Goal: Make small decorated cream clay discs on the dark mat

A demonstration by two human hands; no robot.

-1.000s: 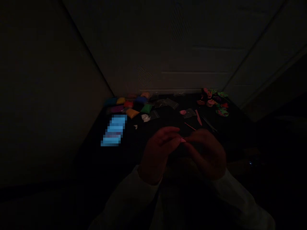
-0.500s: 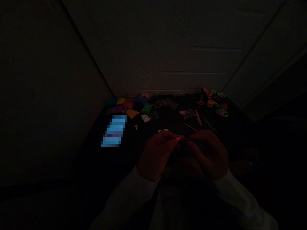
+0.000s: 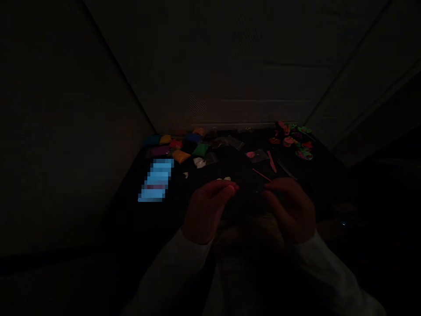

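Nearer us than the pink knife [image 3: 272, 161], our left hand [image 3: 208, 207] and right hand [image 3: 294, 210] curl, apart; we cannot tell whether either grip holds anything. Left of the knife lie a pink stick [image 3: 261, 174] and, farther, white pieces [image 3: 227, 178].

Most likely a home, a dim corner of it given over to craft; the panelled surface [image 3: 279, 83] behind carries raised bars and a ridged heart [image 3: 198, 105], a household sort of decoration; the dark worktop [image 3: 184, 193] bears bright packets [image 3: 181, 156], a pink blade-shaped tool [image 3: 272, 162], petal-like pieces [image 3: 288, 141] and a glowing, pixelated screen [image 3: 158, 179].
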